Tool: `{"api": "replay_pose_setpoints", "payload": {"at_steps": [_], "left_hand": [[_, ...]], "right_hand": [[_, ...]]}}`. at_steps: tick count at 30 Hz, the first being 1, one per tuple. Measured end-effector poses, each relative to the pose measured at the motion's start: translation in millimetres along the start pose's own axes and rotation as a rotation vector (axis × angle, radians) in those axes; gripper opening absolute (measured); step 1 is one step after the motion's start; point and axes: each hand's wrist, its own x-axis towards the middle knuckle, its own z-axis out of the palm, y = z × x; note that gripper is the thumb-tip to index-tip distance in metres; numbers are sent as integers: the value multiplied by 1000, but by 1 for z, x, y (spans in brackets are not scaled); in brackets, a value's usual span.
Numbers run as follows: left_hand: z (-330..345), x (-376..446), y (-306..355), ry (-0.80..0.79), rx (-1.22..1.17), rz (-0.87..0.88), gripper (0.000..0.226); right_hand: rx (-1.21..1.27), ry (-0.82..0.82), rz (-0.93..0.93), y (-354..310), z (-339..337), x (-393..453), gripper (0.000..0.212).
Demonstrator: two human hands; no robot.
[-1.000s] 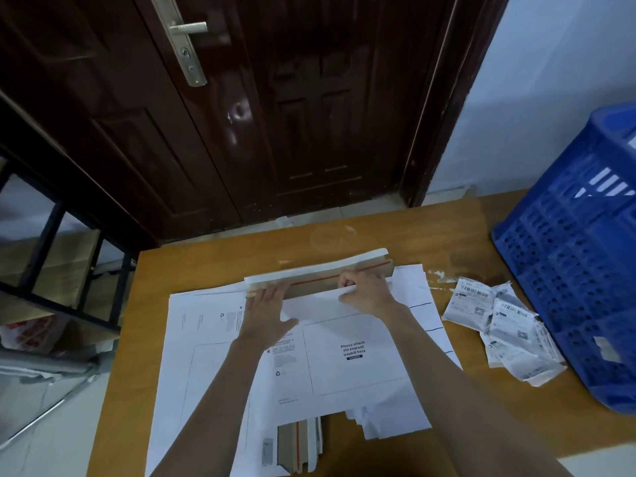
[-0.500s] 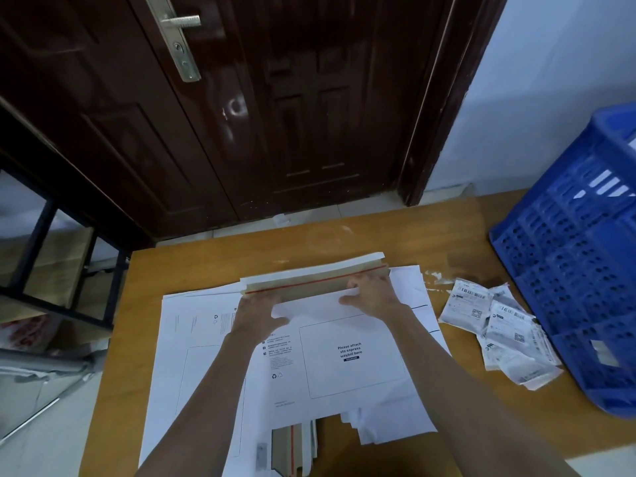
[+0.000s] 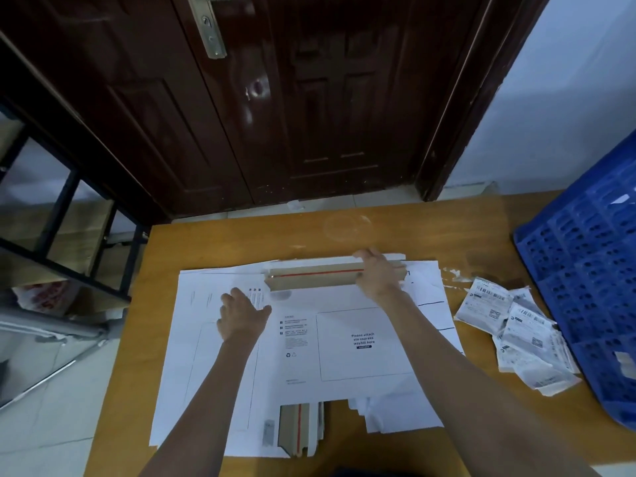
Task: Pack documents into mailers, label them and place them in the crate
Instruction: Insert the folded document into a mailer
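The brown flap of a white cardboard mailer is gripped by the right hand; the left hand is laid flat, fingers spread, beside it.

White mailer printed with small black text and a thin-lined box; its brown cardboard flap carries one red stripe. White sheets beneath, on an orange-brown wooden table. White labels with black barcodes. Blue perforated crate. Dark reddish-brown door beside a pale wall.
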Motion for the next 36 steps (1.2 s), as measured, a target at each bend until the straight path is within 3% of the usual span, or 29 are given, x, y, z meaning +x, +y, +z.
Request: {"api": "replay_pose_setpoints", "payload": {"at_steps": [4, 9, 13, 16, 22, 26, 31, 33, 36], "left_hand": [[11, -3, -13, -250, -29, -122, 85], [31, -11, -20, -127, -78, -52, 80], [38, -13, -20, -74, -267, -18, 60], [33, -8, -15, -101, -555, -132, 45], [35, 6, -11, -307, -942, -294, 25], [38, 15, -12, -354, -1033, -398, 45], [44, 30, -12, -427, -1148, -448, 94], [40, 32, -6, -412, -1066, -457, 106], [38, 32, 3, -335, -840, -364, 81]], "right_hand": [[141, -151, -102, -47, 6, 10, 59], [268, -270, -68, -83, 27, 18, 71], [215, -263, -1, -83, 40, 24, 64], [217, -189, -52, -80, 44, 20, 50], [251, -165, -172, -62, 64, -3, 48], [227, -78, -233, -57, 73, -15, 53], [149, -69, -309, -49, 90, -30, 64], [155, -44, -331, -46, 94, -34, 69], [140, 10, -359, -46, 100, -36, 71]]}}
